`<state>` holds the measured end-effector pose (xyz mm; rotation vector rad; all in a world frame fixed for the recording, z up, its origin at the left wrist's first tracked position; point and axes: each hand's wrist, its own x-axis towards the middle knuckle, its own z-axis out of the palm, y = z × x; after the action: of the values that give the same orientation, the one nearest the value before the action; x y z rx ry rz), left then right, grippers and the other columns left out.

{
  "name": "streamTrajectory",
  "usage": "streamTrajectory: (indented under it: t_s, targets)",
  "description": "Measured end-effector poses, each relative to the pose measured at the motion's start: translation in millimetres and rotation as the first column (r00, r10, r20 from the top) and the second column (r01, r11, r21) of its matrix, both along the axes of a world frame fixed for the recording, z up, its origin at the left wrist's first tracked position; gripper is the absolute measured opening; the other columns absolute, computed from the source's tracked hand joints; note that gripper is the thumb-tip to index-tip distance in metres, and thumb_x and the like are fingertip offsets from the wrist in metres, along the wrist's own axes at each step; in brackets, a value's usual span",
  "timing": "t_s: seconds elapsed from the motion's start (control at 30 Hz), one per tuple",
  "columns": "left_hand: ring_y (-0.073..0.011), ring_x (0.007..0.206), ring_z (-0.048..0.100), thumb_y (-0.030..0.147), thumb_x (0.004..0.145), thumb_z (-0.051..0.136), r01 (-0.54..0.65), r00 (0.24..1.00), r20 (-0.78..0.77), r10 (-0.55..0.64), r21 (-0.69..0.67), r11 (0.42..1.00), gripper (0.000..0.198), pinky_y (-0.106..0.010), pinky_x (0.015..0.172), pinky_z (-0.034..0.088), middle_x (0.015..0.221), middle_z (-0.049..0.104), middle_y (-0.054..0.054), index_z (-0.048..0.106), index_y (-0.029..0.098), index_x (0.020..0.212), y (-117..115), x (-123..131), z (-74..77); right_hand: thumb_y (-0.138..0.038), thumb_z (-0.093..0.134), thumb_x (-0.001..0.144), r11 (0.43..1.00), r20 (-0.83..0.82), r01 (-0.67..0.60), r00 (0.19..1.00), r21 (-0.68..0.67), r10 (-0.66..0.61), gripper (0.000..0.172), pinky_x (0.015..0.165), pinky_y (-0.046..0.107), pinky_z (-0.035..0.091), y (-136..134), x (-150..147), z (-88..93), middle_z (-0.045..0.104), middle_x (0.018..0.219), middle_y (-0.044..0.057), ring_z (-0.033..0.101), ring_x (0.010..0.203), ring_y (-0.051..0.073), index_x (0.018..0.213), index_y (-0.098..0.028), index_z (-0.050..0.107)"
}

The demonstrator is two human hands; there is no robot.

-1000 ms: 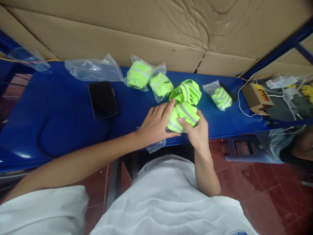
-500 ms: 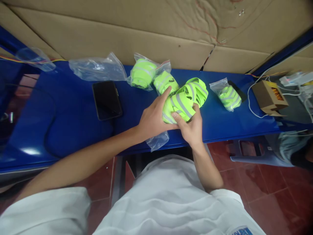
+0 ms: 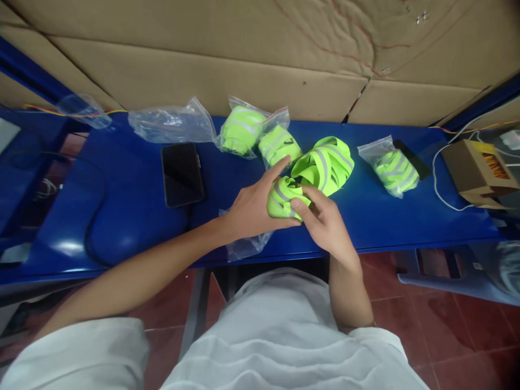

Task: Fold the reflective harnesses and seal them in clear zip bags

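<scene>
My left hand (image 3: 252,208) is curved around a bundle of neon-yellow reflective strap (image 3: 283,199) with a grey stripe. The thumb and fingers of my right hand (image 3: 331,225) pinch the bundle's right side. Just beyond my fingers lies a looser coil of the same strap (image 3: 331,165); whether it joins the held bundle is hidden. Two zip bags of rolled strap, the left bag (image 3: 240,130) and the nearer bag (image 3: 280,145), sit behind my left hand. A clear plastic bag (image 3: 247,248) lies partly under my left wrist.
On the blue table (image 3: 134,189) are a black phone (image 3: 182,176) and a clear bag (image 3: 173,123). Farther right are another bagged strap (image 3: 396,172) and a cardboard box (image 3: 479,170) beside a white cable. Cardboard (image 3: 203,70) lines the back; a stool (image 3: 442,281) stands below right.
The held bundle now looks smaller and more gathered, and the looser coil shows separately beyond it. My right hand has shifted lower and slightly right. The whole view has shifted a little.
</scene>
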<state>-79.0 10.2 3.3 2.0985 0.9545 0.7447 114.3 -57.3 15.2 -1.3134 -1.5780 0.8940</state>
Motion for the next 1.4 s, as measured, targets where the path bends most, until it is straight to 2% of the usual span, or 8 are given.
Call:
streamTrajectory:
  t_s: [0.2, 0.3, 0.4, 0.53, 0.73, 1.0, 1.2, 1.4]
  targets:
    - [-0.0355, 0.135, 0.062, 0.070, 0.064, 0.093, 0.087, 0.961, 0.274, -0.025, -0.216, 0.973, 0.138, -0.045, 0.106, 0.058, 0.155, 0.054, -0.016, 0.014, 0.029, 0.170, 4, 3, -1.8, -0.059, 0.069, 0.094, 0.959, -0.215, 0.275, 0.934, -0.071, -0.284, 0.038, 0.061, 0.028, 0.048, 10, -13, -16.5, 0.069, 0.098, 0.003, 0.057, 0.071, 0.014, 0.107, -0.023, 0.067]
    - [-0.0327, 0.127, 0.069, 0.070, 0.067, 0.090, 0.234, 0.912, 0.410, 0.004, -0.530, 0.815, 0.136, -0.040, 0.092, 0.063, 0.153, 0.058, -0.017, 0.009, 0.032, 0.170, 16, 3, -2.6, -0.062, 0.068, 0.095, 0.942, -0.196, 0.335, 0.922, -0.029, -0.334, 0.041, 0.055, 0.028, 0.043, 12, -10, -16.5, 0.066, 0.091, 0.003, 0.051, 0.064, 0.013, 0.106, -0.023, 0.067]
    - [-0.0294, 0.114, 0.075, 0.058, 0.070, 0.094, 0.291, 0.921, 0.388, 0.021, -0.726, 0.623, 0.106, -0.036, 0.089, 0.063, 0.138, 0.070, -0.015, 0.045, 0.025, 0.159, 30, -1, -0.5, -0.063, 0.071, 0.093, 0.931, -0.219, 0.365, 0.909, 0.003, -0.356, 0.042, 0.058, 0.029, 0.044, 12, -6, -15.8, 0.065, 0.091, 0.003, 0.053, 0.068, 0.014, 0.104, -0.023, 0.067]
    - [-0.0256, 0.098, 0.077, 0.054, 0.072, 0.094, 0.308, 0.946, 0.312, -0.087, -0.780, 0.545, 0.064, -0.033, 0.085, 0.061, 0.117, 0.080, -0.012, 0.078, 0.014, 0.119, 36, -10, 5.0, -0.061, 0.068, 0.095, 0.898, -0.234, 0.439, 0.874, 0.008, -0.426, 0.039, 0.058, 0.028, 0.044, 8, -13, -16.0, 0.061, 0.084, 0.000, 0.052, 0.068, 0.014, 0.106, -0.024, 0.062]
    - [-0.0225, 0.090, 0.075, 0.056, 0.070, 0.094, 0.222, 0.957, 0.290, 0.003, -0.741, 0.634, 0.062, -0.031, 0.081, 0.059, 0.106, 0.080, -0.006, 0.079, 0.017, 0.115, 27, -6, 7.0, -0.052, 0.062, 0.103, 0.915, -0.078, 0.385, 0.923, 0.122, -0.378, 0.027, 0.063, 0.031, 0.044, -2, -22, -14.5, 0.062, 0.080, -0.001, 0.052, 0.063, 0.014, 0.105, -0.024, 0.063]
    - [-0.0209, 0.093, 0.069, 0.060, 0.080, 0.084, 0.337, 0.936, 0.263, -0.235, -0.473, 0.814, 0.061, -0.028, 0.079, 0.055, 0.104, 0.075, -0.007, 0.072, 0.013, 0.116, 22, -2, 7.4, -0.036, 0.073, 0.098, 0.946, 0.199, 0.240, 0.938, 0.217, -0.283, 0.013, 0.085, 0.034, 0.050, -15, -2, 7.7, 0.078, 0.091, 0.000, 0.070, 0.083, 0.019, 0.092, -0.026, 0.077]
    - [-0.0239, 0.109, 0.072, 0.055, 0.086, 0.080, 0.408, 0.912, 0.198, -0.358, -0.375, 0.833, 0.051, -0.032, 0.096, 0.055, 0.116, 0.078, -0.005, 0.074, 0.018, 0.121, 17, -4, 13.2, -0.029, 0.052, 0.105, 0.990, 0.319, -0.141, 0.938, -0.016, 0.139, 0.029, 0.067, 0.024, 0.043, -19, 5, 24.6, 0.067, 0.075, -0.003, 0.052, 0.064, 0.011, 0.091, -0.021, 0.076]
    - [-0.0253, 0.114, 0.073, 0.053, 0.088, 0.079, 0.522, 0.850, 0.145, -0.507, -0.363, 0.772, 0.050, -0.033, 0.101, 0.054, 0.122, 0.079, -0.006, 0.074, 0.020, 0.125, 20, -11, 17.3, -0.028, 0.046, 0.105, 0.809, 0.271, -0.542, 0.763, -0.226, 0.587, 0.028, 0.070, 0.024, 0.050, -11, 17, 46.0, 0.068, 0.084, 0.000, 0.054, 0.070, 0.012, 0.106, -0.020, 0.072]
